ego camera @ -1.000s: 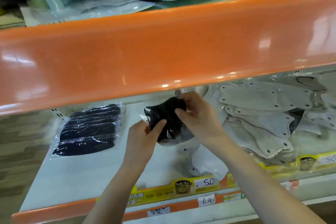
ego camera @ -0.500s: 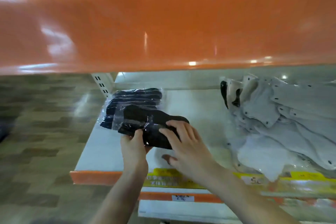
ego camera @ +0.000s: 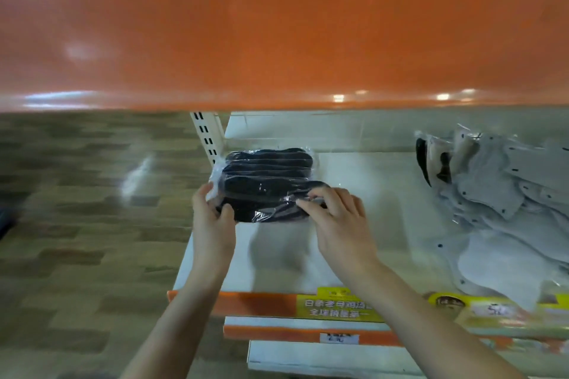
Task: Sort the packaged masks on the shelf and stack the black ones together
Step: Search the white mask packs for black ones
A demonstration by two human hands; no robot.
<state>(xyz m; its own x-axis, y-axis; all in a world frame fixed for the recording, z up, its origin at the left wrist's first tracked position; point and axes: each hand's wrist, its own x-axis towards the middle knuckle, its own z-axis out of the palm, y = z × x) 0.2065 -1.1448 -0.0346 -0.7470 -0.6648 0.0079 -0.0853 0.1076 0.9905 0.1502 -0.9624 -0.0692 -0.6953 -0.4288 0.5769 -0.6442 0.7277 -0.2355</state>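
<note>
2 hands [ego camera: 212, 218] [ego camera: 338, 218] grip black masks [ego camera: 268, 184] | white shelf [ego camera: 369, 194] | wood-pattern floor [ego camera: 77, 224]

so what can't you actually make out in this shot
- Head view: how many black packs are stacked; glare and wrap blend them together.
- Whether the front pack already rests on the pile; left hand and right hand cover its ends.
- Price label: blurred.
- Grey masks: cut off by right edge.

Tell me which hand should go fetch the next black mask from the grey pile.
Right. The right hand is nearer the grey packaged mask pile, where black masks peek out; the left hand grips the stack's far side.
</note>
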